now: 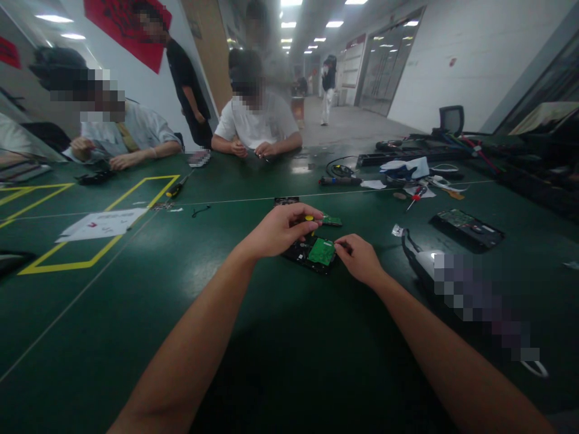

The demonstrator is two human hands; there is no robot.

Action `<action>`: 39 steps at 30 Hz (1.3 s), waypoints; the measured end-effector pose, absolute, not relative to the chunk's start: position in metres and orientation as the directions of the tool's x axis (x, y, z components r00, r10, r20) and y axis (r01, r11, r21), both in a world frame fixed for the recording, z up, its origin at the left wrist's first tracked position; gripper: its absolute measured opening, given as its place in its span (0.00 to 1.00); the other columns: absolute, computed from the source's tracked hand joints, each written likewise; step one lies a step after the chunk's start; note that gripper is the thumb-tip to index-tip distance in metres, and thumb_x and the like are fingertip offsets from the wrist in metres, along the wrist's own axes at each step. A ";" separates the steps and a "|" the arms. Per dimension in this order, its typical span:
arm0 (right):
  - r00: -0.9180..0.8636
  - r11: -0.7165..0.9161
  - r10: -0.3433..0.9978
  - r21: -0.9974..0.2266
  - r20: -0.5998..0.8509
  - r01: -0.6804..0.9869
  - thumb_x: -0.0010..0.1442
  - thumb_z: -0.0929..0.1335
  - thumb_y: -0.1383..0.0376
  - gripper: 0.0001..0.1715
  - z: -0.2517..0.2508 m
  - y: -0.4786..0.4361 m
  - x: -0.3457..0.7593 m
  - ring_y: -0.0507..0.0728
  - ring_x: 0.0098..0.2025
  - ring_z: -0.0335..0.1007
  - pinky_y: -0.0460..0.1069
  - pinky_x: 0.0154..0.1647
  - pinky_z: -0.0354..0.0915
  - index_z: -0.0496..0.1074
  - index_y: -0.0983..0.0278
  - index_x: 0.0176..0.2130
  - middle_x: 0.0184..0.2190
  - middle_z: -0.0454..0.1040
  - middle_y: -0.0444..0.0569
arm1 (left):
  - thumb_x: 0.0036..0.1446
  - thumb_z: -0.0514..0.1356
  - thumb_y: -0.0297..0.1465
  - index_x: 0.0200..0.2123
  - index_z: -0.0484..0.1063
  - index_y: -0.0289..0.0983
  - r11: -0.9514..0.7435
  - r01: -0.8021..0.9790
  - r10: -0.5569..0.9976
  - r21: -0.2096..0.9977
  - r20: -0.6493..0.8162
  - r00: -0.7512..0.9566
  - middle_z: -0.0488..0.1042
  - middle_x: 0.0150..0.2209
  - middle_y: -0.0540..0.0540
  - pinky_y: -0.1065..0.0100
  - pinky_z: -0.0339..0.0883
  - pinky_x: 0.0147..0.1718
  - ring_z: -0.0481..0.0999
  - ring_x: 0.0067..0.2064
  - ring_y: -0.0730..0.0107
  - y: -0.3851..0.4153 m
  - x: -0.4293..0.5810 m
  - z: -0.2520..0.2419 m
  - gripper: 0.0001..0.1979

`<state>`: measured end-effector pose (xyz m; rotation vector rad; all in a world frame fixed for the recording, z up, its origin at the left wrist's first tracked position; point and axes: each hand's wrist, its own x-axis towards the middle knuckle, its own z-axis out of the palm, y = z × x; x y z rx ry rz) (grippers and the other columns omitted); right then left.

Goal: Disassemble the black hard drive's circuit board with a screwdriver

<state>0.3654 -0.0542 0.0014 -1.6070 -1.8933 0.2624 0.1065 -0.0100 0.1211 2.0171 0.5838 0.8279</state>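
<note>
A black hard drive [302, 252] lies on the green table [190, 283] with a green circuit board [322, 251] on top of it. My left hand [278, 229] hovers over the drive, fingers closed on a small screwdriver with a yellow cap [309, 218]. My right hand [359, 258] rests at the drive's right edge, fingers pinched against the green board's corner. A second green board [332, 220] lies just behind the drive.
Another drive [468, 228] lies at the right. Cables, a red screwdriver [416, 196] and paper clutter the far right. A yellow-handled screwdriver [175, 189] and a paper sheet [104, 224] sit left. Two people sit across the table; others stand behind.
</note>
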 end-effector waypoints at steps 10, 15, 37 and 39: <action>-0.049 0.227 0.944 -0.535 0.327 0.813 0.68 0.67 0.62 0.11 0.002 -0.054 0.365 0.57 0.38 0.73 0.52 0.41 0.65 0.78 0.62 0.43 0.40 0.77 0.51 | 0.69 0.59 0.31 0.60 0.74 0.39 -0.663 0.128 0.575 0.737 0.393 0.718 0.79 0.52 0.42 0.63 0.74 0.45 0.79 0.48 0.64 -0.007 0.103 0.123 0.18; -0.043 0.214 0.949 -0.537 0.312 0.816 0.68 0.67 0.62 0.11 0.006 -0.055 0.363 0.57 0.37 0.72 0.52 0.39 0.65 0.78 0.63 0.43 0.40 0.77 0.51 | 0.67 0.63 0.33 0.54 0.79 0.41 -0.776 0.252 0.580 0.578 0.497 0.645 0.80 0.47 0.43 0.60 0.71 0.49 0.77 0.48 0.63 -0.008 0.106 0.121 0.14; -0.048 0.228 0.946 -0.552 0.320 0.802 0.68 0.67 0.60 0.11 0.003 -0.053 0.364 0.57 0.39 0.73 0.52 0.41 0.67 0.78 0.61 0.43 0.41 0.77 0.51 | 0.65 0.64 0.38 0.50 0.81 0.37 -0.439 0.082 0.667 0.895 0.263 0.697 0.80 0.45 0.42 0.68 0.76 0.32 0.78 0.39 0.67 -0.013 0.107 0.127 0.15; -0.044 0.226 0.945 -0.553 0.323 0.802 0.68 0.67 0.60 0.11 0.002 -0.053 0.364 0.57 0.39 0.73 0.52 0.41 0.67 0.78 0.62 0.44 0.41 0.77 0.51 | 0.65 0.64 0.38 0.49 0.80 0.35 -0.386 0.059 0.679 0.921 0.240 0.694 0.81 0.43 0.41 0.68 0.76 0.34 0.79 0.40 0.66 -0.013 0.108 0.127 0.15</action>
